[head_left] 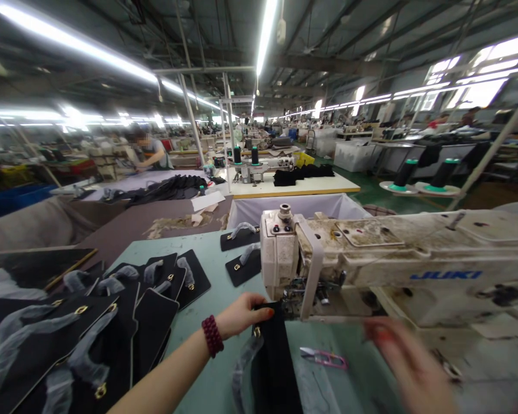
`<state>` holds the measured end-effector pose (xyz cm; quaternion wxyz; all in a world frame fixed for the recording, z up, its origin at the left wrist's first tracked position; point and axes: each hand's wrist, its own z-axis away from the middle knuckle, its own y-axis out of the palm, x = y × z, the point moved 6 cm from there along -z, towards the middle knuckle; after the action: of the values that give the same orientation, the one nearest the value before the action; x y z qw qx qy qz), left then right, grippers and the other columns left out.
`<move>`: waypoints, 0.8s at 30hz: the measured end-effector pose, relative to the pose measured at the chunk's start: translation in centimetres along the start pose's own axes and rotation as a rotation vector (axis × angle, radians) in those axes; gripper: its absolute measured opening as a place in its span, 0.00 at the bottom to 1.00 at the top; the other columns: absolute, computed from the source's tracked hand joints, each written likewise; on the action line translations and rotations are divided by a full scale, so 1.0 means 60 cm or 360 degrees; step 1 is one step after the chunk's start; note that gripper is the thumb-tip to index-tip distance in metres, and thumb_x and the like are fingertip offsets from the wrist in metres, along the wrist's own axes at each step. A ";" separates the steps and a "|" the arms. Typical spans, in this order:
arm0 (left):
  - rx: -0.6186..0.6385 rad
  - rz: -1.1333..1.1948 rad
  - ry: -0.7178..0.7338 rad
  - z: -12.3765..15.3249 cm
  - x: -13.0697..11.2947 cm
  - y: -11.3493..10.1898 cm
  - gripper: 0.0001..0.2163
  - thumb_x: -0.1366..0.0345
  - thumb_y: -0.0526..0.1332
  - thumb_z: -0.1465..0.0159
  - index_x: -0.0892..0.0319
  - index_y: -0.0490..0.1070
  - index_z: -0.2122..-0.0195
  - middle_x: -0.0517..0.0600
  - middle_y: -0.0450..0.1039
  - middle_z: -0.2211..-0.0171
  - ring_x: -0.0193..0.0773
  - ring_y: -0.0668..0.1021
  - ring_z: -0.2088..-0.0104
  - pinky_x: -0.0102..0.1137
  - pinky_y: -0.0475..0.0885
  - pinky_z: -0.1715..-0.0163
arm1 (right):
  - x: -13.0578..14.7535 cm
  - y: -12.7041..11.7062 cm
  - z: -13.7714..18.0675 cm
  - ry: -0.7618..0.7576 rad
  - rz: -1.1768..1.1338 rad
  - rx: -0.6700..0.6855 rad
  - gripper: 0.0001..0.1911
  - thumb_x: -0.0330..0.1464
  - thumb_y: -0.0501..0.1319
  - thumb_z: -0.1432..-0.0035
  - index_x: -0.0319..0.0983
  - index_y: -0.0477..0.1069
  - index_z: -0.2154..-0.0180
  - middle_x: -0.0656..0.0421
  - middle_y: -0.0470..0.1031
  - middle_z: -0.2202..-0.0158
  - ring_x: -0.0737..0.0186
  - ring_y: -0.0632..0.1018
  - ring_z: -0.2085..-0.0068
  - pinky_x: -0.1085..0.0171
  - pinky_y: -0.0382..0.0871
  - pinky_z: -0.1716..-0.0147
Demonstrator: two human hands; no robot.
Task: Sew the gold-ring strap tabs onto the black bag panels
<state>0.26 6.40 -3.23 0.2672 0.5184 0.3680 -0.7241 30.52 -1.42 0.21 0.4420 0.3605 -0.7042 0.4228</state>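
black fabric panel (276, 356) lies on the table (216, 270), its top edge at the presser foot of the juki sewing machine (371, 259). left hand (242, 315) fingers (265, 313) pinch that edge; it probably wants holding flat and square to the foot. right hand (410, 368) is blurred beside the pink snips (323, 358), so i cannot tell its grip.

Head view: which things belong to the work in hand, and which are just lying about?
In hand: left hand holding the black panel at the sewing machine; right hand, blurred.
Lying about: pink snips, stacked panels, paper scraps.
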 end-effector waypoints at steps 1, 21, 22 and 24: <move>-0.0028 0.0032 -0.0012 0.002 0.004 0.003 0.28 0.41 0.61 0.45 0.63 0.78 0.60 0.52 0.80 0.62 0.47 0.78 0.59 0.34 0.71 0.56 | -0.014 0.068 0.024 0.0123 -0.0103 0.0310 0.23 0.58 0.59 0.46 0.47 0.78 0.64 0.49 0.77 0.61 0.50 0.77 0.59 0.56 0.69 0.56; -0.0260 0.0491 -0.0069 -0.035 0.013 -0.027 0.16 0.55 0.71 0.52 0.64 0.79 0.70 0.49 0.79 0.71 0.43 0.77 0.64 0.34 0.70 0.58 | -0.028 0.283 0.097 0.0380 -0.0313 0.0665 0.32 0.60 0.54 0.47 0.36 0.66 0.77 0.57 0.65 0.77 0.60 0.66 0.73 0.65 0.59 0.73; -0.0300 0.0527 -0.0078 -0.037 0.018 -0.030 0.16 0.56 0.71 0.51 0.64 0.79 0.69 0.50 0.79 0.69 0.45 0.77 0.62 0.35 0.69 0.56 | -0.028 0.282 0.095 0.0384 -0.0321 0.0665 0.32 0.60 0.54 0.47 0.36 0.67 0.76 0.57 0.65 0.77 0.61 0.66 0.73 0.66 0.59 0.73; -0.0408 0.0621 -0.0116 -0.033 0.033 -0.032 0.16 0.56 0.68 0.47 0.62 0.78 0.62 0.53 0.80 0.61 0.47 0.76 0.56 0.36 0.69 0.54 | -0.028 0.282 0.094 0.0393 -0.0334 0.0676 0.32 0.60 0.54 0.47 0.36 0.67 0.76 0.58 0.64 0.77 0.61 0.66 0.73 0.66 0.59 0.74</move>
<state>-0.76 9.09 -5.02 0.4788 0.5151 0.3401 -0.6243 14.42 0.14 -7.47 0.4805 0.4619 -0.4991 0.5537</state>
